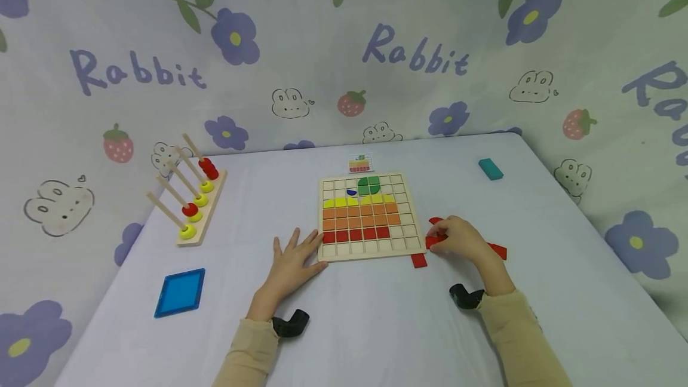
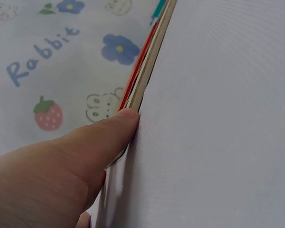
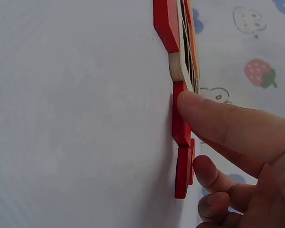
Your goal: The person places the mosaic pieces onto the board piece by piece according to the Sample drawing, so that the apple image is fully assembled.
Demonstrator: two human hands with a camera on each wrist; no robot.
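A square wooden grid board (image 1: 371, 257) lies in the middle of the table in the head view. Red, orange, yellow, green and blue tiles fill part of its cells. With fingers spread, my left hand (image 1: 292, 264) rests at the board's lower left edge; its thumb (image 2: 126, 116) touches that edge in the left wrist view. Just off the board's right side, my right hand (image 1: 461, 237) pinches a red tile (image 3: 179, 126) at table level. Another red tile (image 1: 419, 260) lies by the lower right corner. More red tiles (image 1: 498, 250) lie around the right hand, partly hidden by it.
Behind the board lies a small picture card (image 1: 360, 163). A wooden peg stand (image 1: 206, 226) with red and yellow beads stands at the left, a blue square tray (image 1: 181, 292) in front of it. A teal block (image 1: 491, 169) lies at the back right. Patterned cloth hangs behind.
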